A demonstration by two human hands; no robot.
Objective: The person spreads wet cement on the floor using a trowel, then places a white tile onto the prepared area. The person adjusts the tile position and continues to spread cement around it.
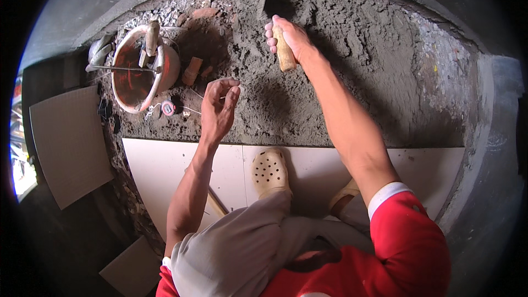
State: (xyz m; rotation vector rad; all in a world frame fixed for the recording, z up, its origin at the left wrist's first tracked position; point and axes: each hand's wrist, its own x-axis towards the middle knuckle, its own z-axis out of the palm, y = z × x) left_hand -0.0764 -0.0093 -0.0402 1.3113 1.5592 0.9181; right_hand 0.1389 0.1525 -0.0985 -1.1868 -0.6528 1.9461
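Observation:
My right hand (290,37) is closed round the wooden handle of a trowel (284,55). The trowel's blade points away from me, tilted over wet grey mortar (341,33); mostly its pale edge shows. Further left and nearer, my left hand (219,104) hangs above the mortar's near part. Its fingers are curled, with thumb and index finger close together; what they hold, if anything, is too small to make out. A thin pale cord (191,111) runs beside that hand, near a small round red-and-white object (168,108).
At the left stands a bucket (172,69) with a wooden-handled tool (152,38) across its rim. A brick piece (191,71) lies beside it. My shoes (269,170) are on large white tiles (154,159) along the mortar's near edge. Loose tiles (71,143) lie left; grey walls (498,126) curve around.

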